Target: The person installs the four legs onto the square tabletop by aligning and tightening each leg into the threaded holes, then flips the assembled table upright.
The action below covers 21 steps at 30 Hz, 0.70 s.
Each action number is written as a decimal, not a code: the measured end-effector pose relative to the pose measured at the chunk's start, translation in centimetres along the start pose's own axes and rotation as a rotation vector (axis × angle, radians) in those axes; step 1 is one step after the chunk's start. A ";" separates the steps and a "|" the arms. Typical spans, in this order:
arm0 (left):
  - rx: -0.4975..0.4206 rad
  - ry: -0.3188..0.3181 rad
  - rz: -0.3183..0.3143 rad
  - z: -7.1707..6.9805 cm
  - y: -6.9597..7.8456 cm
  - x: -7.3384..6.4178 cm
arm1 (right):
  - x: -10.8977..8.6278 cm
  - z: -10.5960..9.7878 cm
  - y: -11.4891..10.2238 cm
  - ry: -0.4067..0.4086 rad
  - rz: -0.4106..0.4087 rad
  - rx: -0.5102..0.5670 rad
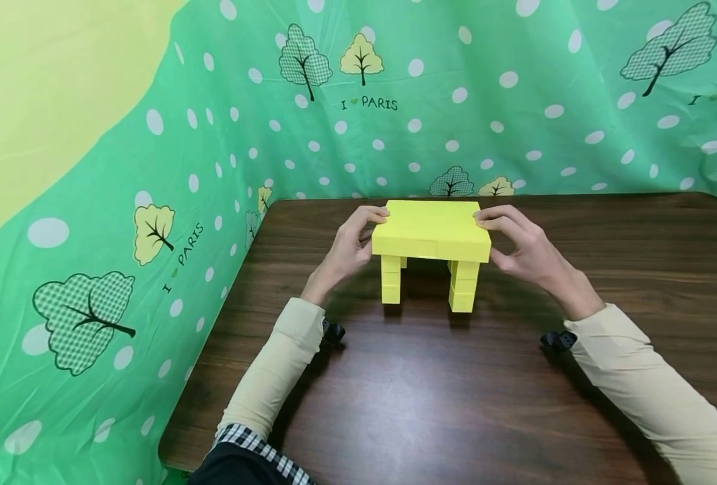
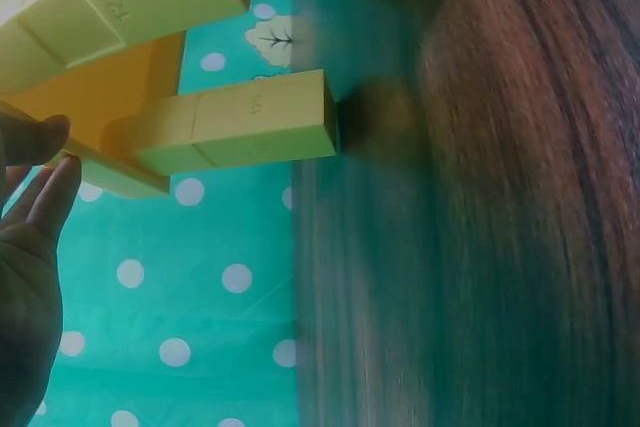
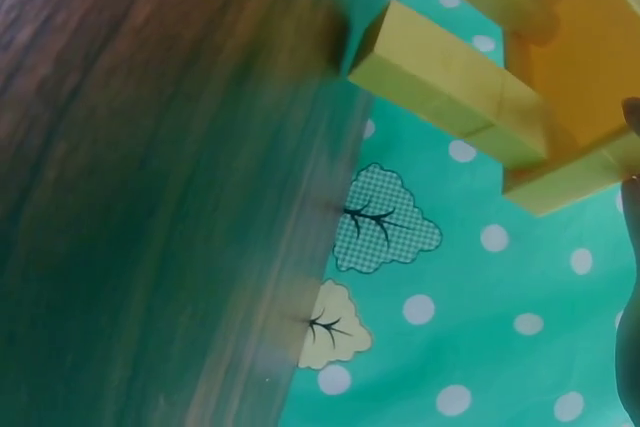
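Observation:
A small yellow toy table (image 1: 432, 222) with a thick slab top and blocky legs stands upright between both hands near the far side of the wooden table. My left hand (image 1: 351, 244) grips the left edge of its top, fingers above and thumb at the side. On the right edge, my right hand (image 1: 526, 249) holds the top the same way. From below, the left wrist view shows segmented legs (image 2: 235, 125) with small markings and fingertips pinching the slab's rim. Leg ends (image 3: 375, 42) hover close over the tabletop in the right wrist view, where only a sliver of the hand shows.
The dark brown wooden table (image 1: 437, 404) has a glossy, reflective surface. Right behind its far edge hangs a green cloth (image 1: 394, 148) with white dots and printed trees, which also runs along the left side. Small black wrist cameras (image 1: 559, 341) sit under the cuffs.

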<state>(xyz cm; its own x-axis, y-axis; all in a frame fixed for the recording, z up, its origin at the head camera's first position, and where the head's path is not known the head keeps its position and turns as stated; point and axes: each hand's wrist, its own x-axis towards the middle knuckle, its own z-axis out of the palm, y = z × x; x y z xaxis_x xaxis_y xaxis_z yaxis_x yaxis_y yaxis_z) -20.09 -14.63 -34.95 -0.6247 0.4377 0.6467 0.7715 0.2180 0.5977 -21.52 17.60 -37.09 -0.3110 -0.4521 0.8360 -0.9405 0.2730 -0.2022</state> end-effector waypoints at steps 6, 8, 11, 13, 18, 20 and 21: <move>0.090 -0.007 0.079 0.9 -2.8 -0.1 | -0.3 -0.2 0.3 -0.025 -0.015 -0.039; 0.119 -0.010 0.100 1.0 -3.2 -0.1 | -0.4 -0.3 0.3 -0.033 -0.021 -0.050; 0.152 -0.021 0.117 1.0 -3.3 -0.2 | -0.5 -0.3 0.4 -0.045 -0.033 -0.061; 0.185 -0.031 0.129 1.0 -3.3 -0.2 | -0.5 -0.3 0.5 -0.054 -0.039 -0.067; 0.293 -0.060 0.166 1.0 -3.3 -0.3 | -0.7 -0.4 0.7 -0.083 -0.045 -0.070; 0.331 -0.072 0.179 1.1 -3.3 -0.4 | -0.9 -0.4 0.8 -0.097 -0.043 -0.072; 0.351 -0.079 0.183 1.1 -3.3 -0.5 | -0.9 -0.4 0.8 -0.103 -0.042 -0.075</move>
<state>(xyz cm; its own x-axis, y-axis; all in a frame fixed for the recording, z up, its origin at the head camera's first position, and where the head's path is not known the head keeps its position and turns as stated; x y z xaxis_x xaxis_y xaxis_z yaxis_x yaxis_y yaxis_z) -22.25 -14.62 -37.75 -0.4722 0.5598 0.6809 0.8722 0.4085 0.2690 -21.88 18.59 -37.81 -0.2874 -0.5485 0.7852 -0.9415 0.3125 -0.1262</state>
